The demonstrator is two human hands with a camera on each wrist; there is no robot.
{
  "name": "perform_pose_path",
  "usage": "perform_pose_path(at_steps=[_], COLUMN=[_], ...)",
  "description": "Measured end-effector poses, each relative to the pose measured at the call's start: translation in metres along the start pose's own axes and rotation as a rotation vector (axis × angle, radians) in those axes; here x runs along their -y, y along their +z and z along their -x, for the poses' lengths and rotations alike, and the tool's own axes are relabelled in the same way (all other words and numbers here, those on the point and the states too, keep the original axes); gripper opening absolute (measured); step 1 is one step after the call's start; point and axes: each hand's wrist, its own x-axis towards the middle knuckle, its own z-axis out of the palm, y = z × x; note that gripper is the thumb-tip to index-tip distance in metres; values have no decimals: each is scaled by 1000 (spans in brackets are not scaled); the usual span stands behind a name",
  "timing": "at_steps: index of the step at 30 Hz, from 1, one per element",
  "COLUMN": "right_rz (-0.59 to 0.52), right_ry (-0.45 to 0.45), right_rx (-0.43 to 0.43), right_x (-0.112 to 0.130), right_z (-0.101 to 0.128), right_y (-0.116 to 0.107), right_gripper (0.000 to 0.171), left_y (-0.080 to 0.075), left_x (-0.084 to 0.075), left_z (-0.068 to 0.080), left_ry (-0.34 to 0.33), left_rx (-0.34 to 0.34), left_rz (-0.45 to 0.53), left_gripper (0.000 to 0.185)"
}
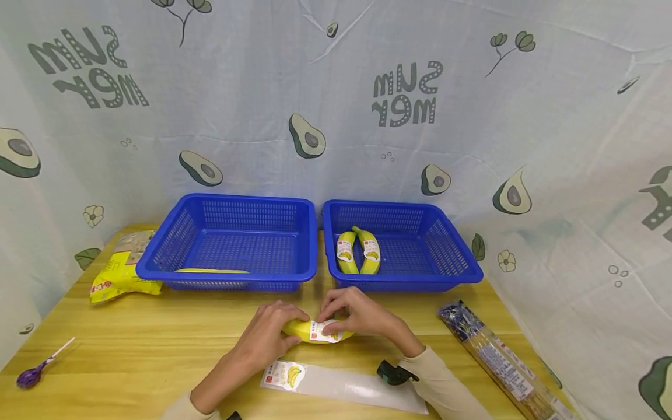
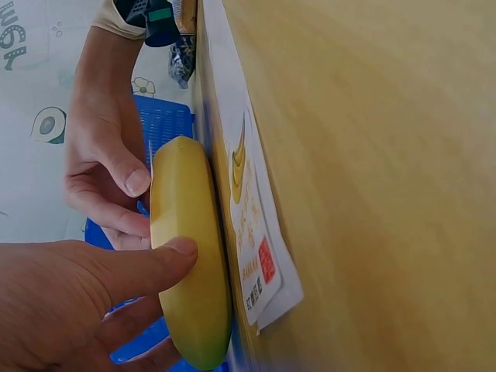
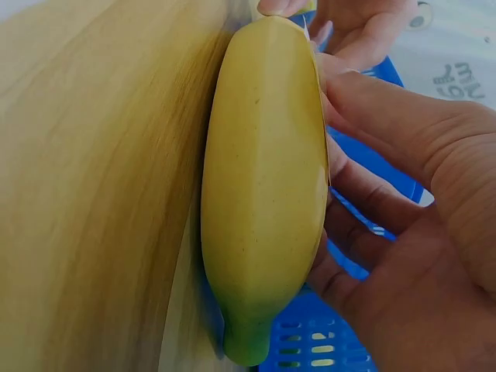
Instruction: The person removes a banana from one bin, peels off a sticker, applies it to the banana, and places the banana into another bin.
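Note:
A yellow banana (image 1: 297, 330) lies across the table in front of me, with a white banana-print sticker (image 1: 318, 331) on its upper side. My left hand (image 1: 265, 332) grips its left end, thumb on the near face and fingers behind, as the left wrist view also shows. At the sticker, my right hand (image 1: 358, 312) rests its thumb and fingertips, with other fingers along the banana's far side. In the right wrist view the sticker's edge stands slightly off the peel. Below the hands lies a pale backing strip (image 1: 357, 386) bearing another banana sticker (image 1: 283, 375) at its left end.
Two blue baskets (image 1: 310, 245) (image 1: 401, 205) stand at the back; the right one holds two stickered bananas (image 1: 369, 251), the left a yellow item along its near wall. A yellow snack bag (image 1: 123, 271) and purple lollipop (image 1: 30, 376) lie left, a noodle-like packet (image 1: 496, 356) right.

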Motion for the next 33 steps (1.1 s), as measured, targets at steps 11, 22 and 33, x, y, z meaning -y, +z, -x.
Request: perform_pose_path(at_steps=[11, 22, 33], right_rz=[-37, -45, -30], right_ry=[32, 69, 44], right_rx=[96, 180, 209], right_x=[-2, -2, -1], right_z=[5, 8, 8], right_y=[-10, -18, -20], right_gripper=[26, 34, 38], left_y=[-1, -1, 4], left_x=[-1, -1, -6], left_z=[0, 1, -1], left_ry=[-12, -26, -11], left_rx=[-5, -1, -58], left_rz=[5, 15, 11], left_gripper=[37, 37, 30])
